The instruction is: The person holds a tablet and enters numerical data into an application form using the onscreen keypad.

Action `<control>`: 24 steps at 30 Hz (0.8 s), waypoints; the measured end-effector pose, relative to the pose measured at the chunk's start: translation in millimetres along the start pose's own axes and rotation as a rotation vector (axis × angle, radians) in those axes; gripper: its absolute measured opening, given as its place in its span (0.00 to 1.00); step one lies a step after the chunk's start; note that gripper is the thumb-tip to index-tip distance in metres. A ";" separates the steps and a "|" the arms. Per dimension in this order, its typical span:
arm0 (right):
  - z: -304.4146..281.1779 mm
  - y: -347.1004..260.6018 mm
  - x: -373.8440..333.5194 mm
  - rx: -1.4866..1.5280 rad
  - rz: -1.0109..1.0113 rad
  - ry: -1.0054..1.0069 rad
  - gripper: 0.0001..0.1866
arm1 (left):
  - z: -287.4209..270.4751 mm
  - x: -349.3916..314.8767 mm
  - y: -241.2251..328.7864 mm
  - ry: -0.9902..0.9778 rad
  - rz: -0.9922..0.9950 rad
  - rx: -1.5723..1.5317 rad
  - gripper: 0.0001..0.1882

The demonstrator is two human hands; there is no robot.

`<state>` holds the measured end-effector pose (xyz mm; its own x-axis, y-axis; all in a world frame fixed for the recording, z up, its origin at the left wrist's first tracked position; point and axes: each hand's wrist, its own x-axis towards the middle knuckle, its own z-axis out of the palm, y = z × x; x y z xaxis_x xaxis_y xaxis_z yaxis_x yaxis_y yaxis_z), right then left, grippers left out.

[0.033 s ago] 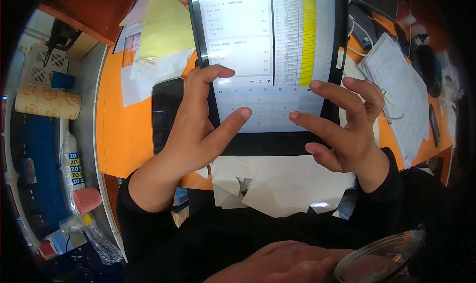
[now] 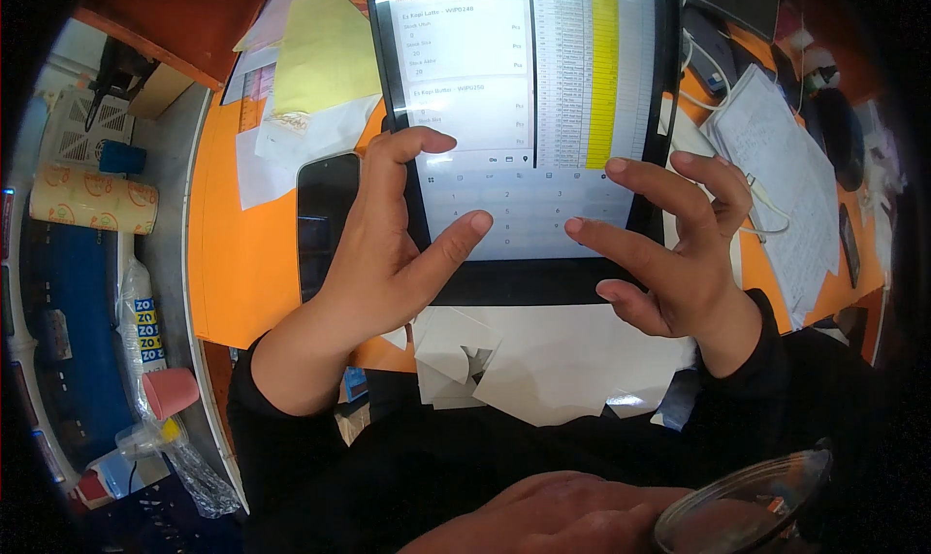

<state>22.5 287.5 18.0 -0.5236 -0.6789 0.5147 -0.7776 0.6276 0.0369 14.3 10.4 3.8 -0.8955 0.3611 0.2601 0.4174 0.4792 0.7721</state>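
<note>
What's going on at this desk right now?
A person has both bare hands over a large tablet, neither gripping anything. The left hand and right hand have their fingers spread around an on-screen number keypad; whether any fingertip is pressing is hard to tell. Above the keypad, the screen shows a form beside a spreadsheet with a yellow column. A dark phone lies left of the tablet on the orange table.

Worn on the head, the wide fisheye camera looks steeply down at close range, with the black-framed rectangular tablet (image 2: 543, 137) at upper centre, the flat orange desktop (image 2: 242, 282) around it, and the wearer's black-clothed torso (image 2: 388, 467) along the bottom.
</note>
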 end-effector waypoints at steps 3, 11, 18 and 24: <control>-1.5 -1.1 -0.4 0.005 0.004 -0.002 0.16 | 4.6 -0.8 -1.5 0.049 -0.003 -0.154 0.33; -2.1 -0.9 0.3 -0.005 -0.002 0.005 0.17 | -2.3 1.1 2.5 -0.039 -0.029 0.010 0.38; -1.3 -0.9 1.1 0.007 -0.007 0.012 0.18 | 4.7 2.5 -1.7 0.078 0.098 -0.129 0.36; -0.9 -1.1 0.5 -0.002 -0.003 0.011 0.18 | -2.2 0.9 3.2 -0.010 -0.043 -0.009 0.37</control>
<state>23.4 286.8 19.0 -0.5177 -0.6766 0.5236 -0.7783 0.6266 0.0401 14.4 10.5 7.7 -0.9112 0.3483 0.2203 0.3766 0.4870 0.7880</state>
